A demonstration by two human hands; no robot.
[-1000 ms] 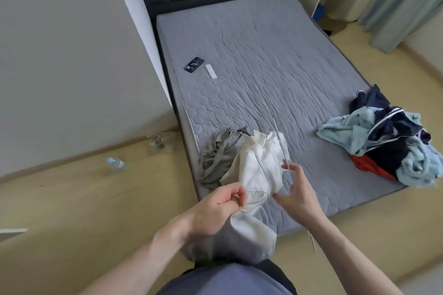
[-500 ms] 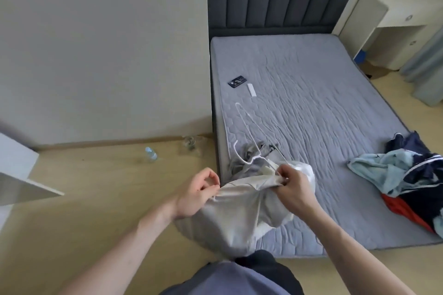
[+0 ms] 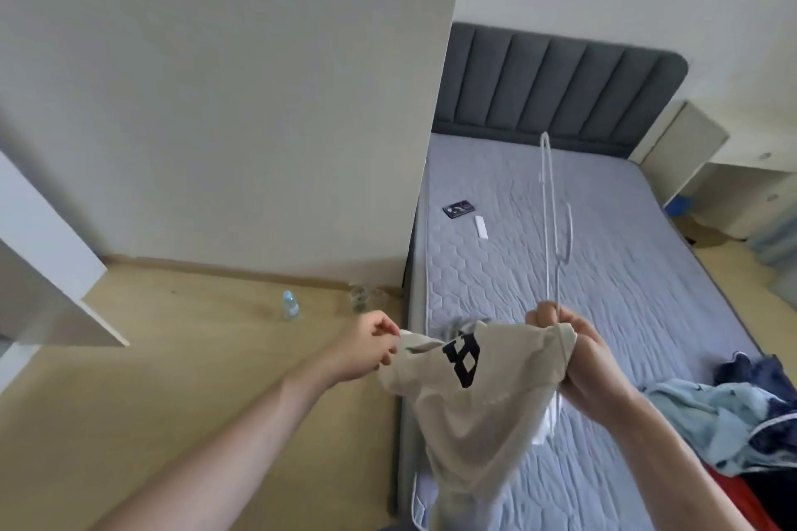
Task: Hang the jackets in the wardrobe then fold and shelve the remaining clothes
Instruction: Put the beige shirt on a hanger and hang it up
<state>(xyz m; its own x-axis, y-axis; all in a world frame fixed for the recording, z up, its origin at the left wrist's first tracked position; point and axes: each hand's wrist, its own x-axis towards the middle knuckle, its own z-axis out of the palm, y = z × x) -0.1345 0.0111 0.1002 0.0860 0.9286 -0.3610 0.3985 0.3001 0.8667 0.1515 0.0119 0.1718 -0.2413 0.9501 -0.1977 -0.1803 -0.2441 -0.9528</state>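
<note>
Grey mattress (image 3: 604,272) beside wooden floor (image 3: 194,358)

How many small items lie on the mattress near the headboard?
2: a dark phone-like item near the mattress's left edge, and a white stick-shaped item just right of it. Others may be hidden.

home bedroom: bed (image 3: 539,272), headboard (image 3: 560,86)

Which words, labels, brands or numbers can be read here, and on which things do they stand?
Beige garment: a bold black print, partly folded, not readable as letters or a number.
Dark card on the bed: markings too small to read.
Bottle on the floor: label too blurred to read.
No other text shows.
</note>
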